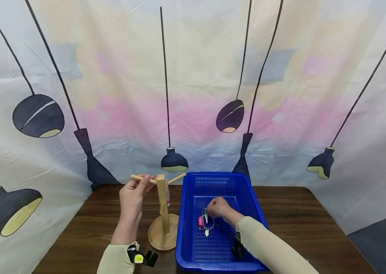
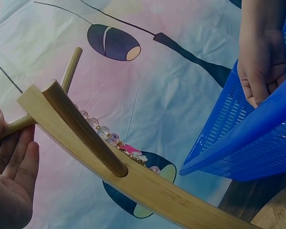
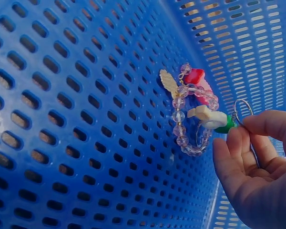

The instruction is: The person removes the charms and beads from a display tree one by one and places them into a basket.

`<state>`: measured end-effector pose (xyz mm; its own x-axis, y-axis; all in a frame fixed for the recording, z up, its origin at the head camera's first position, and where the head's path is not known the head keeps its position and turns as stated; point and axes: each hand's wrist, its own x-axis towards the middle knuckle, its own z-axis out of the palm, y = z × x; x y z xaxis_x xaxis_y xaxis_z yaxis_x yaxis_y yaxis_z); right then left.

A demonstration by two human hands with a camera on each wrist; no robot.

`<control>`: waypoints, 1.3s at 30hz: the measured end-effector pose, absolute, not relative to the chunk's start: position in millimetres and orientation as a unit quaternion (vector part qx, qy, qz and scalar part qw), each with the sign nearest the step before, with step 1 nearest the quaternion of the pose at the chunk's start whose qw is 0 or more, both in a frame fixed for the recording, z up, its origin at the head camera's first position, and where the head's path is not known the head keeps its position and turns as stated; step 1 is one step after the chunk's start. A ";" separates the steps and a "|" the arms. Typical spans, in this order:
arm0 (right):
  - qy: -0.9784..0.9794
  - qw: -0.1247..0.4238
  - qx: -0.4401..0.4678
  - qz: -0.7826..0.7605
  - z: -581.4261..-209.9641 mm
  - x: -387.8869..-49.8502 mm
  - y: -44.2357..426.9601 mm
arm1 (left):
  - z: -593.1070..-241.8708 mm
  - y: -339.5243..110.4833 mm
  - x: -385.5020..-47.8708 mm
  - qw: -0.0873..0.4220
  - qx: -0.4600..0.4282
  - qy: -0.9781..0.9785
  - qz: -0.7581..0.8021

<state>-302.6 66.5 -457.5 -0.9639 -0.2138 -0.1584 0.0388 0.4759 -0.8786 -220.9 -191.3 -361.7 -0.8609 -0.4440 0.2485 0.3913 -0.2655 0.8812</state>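
Note:
My left hand (image 1: 133,196) holds one peg of a wooden stand (image 1: 163,201) with a round base, thumb and fingers about the peg. From a peg on the stand's other side hangs a beaded bracelet (image 1: 167,195) with a pink charm. Inside the blue basket (image 1: 178,243), my right hand (image 1: 219,208) pinches the metal ring of a keychain (image 3: 210,117), whose charm is white and green. Behind that charm, in the right wrist view, is a clear pinkish beaded bracelet (image 3: 179,130). A gold leaf-shaped charm (image 3: 168,82) and a pink-red charm (image 3: 195,78) are beside its beads.
The basket stands right of the wooden stand on a dark wood table (image 1: 292,224). Behind the table hangs a cloth (image 1: 200,68) printed with lamps. A black wrist camera (image 1: 150,258) sits on the left sleeve.

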 end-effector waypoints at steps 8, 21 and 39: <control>0.856 0.133 -0.048 -0.497 -459.8 -300.7 65.3 | -360.2 -191.3 -218.9 0.256 0.024 -0.538 -0.803; 0.855 0.138 -0.062 -0.496 -460.0 -298.5 64.9 | -360.1 -191.4 -218.3 0.254 0.029 -0.539 -0.803; 0.860 0.115 -0.045 -0.496 -458.5 -309.8 64.0 | -360.6 -191.5 -218.7 0.258 0.023 -0.537 -0.803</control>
<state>-309.8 64.0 -458.5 -0.9695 -0.1909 -0.1539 0.0376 0.5044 -0.8627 -218.7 -191.5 -360.6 -0.8659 -0.4391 0.2397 0.3892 -0.2903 0.8742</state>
